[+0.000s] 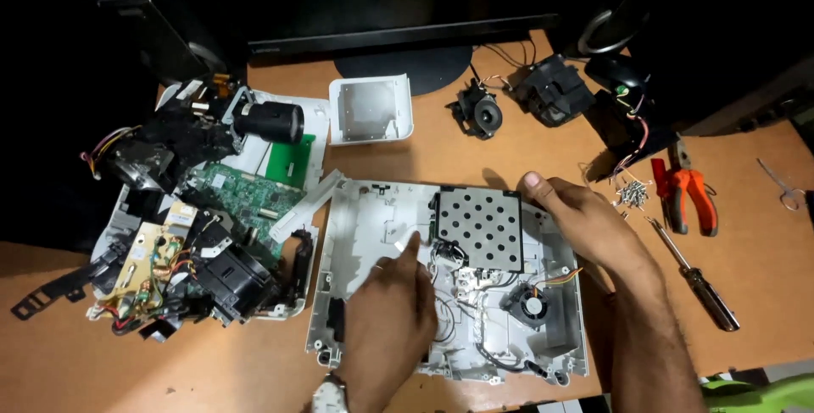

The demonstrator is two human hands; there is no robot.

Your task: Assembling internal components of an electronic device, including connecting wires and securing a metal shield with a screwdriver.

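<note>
Both hands rest on an opened white plastic casing (365, 235) lying mid-bench (526, 137). The left hand (386, 315) points one finger inside it, holding nothing; the right hand (585, 218) grips its far right rim beside a perforated metal plate (476, 228). Farther right lie a screwdriver (695, 277) and orange pliers (688, 197).

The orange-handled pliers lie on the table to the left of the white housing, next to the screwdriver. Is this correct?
Not quite. The head view shows the orange-handled pliers lying on the table to the right of the white housing, not the left. They are indeed next to the screwdriver.
</note>
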